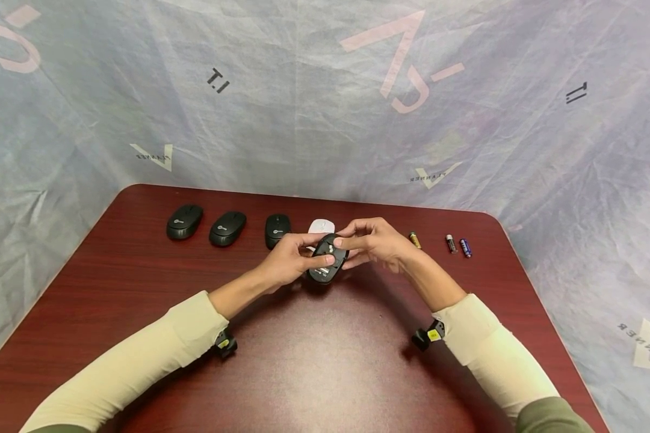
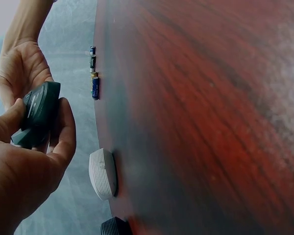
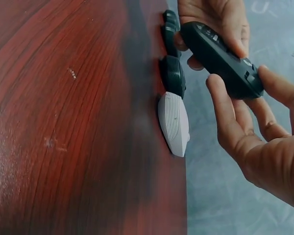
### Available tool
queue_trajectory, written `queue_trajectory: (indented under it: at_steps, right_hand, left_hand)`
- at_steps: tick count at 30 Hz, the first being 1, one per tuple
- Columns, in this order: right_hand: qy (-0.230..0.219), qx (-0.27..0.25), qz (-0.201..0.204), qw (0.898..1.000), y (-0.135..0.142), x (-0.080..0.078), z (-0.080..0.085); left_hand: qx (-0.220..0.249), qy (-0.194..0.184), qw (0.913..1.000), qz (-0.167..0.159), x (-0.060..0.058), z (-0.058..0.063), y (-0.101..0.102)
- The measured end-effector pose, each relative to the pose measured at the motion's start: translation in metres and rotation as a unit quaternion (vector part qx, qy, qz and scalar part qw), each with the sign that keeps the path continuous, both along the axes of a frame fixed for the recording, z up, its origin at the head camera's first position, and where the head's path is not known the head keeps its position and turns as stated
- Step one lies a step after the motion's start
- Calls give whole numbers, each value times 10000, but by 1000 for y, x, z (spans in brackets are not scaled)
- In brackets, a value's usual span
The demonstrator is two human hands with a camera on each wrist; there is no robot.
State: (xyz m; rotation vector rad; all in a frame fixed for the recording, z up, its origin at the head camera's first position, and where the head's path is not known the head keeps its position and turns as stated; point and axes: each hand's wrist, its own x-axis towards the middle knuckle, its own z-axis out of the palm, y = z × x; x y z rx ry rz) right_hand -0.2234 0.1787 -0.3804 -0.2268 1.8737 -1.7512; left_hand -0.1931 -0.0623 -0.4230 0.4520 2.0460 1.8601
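Observation:
A black computer mouse (image 1: pixel 323 272) is held above the table with its underside turned up, a label and a recess showing on it. My left hand (image 1: pixel 286 262) grips its left side, the thumb lying across the underside. At the far end, my right hand (image 1: pixel 380 243) pinches the mouse between thumb and fingers. In the right wrist view the black mouse (image 3: pixel 218 61) is tilted, with the right thumb at its end near a small slot. Behind the held mouse, a white mouse (image 1: pixel 321 226) sits on the table, partly covered by the left hand.
Three more black mice stand in a row along the back left: one outermost (image 1: pixel 185 222), a middle one (image 1: pixel 228 228) and another (image 1: pixel 277 230) beside the white one. To the right lie small batteries: a yellowish one (image 1: pixel 414 240), a dark one (image 1: pixel 451 243) and a blue one (image 1: pixel 466 248).

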Motion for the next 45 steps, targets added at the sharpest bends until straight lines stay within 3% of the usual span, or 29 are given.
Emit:
queue_trajectory:
  at_steps: [7, 12, 19, 26, 30, 35, 41, 45]
  right_hand:
    - [-427, -98, -10, 9990, 1, -4, -2]
    - [-464, -122, -1, 9988, -1, -4, -7]
    - [219, 207, 103, 9995, -4, 3, -8]
    - [751, 665, 369, 9943, -6, 10, -10]
    - [1063, 786, 595, 9894, -7, 13, -13]
    - [1705, 1000, 678, 9779, -11, 19, -16]
    - [2684, 1671, 677, 9463, -17, 29, -14]
    - [3079, 1795, 733, 9315, -23, 37, -15]
  left_hand:
    - [-102, 124, 9999, -52, -1, 0, 0]
    - [-109, 114, 9998, -98, -1, -3, -2]
    - [-144, 35, 9998, -135, 0, -6, -5]
    - [-225, -313, 9992, -139, 0, -7, -11]
    - [-408, -310, 9986, -141, 1, -9, -16]
    - [-625, 81, 9976, -275, 4, -9, -24]
    - [-942, 855, 9915, -282, 9, -8, -33]
    - [-1164, 1325, 9838, -321, 13, -8, -39]
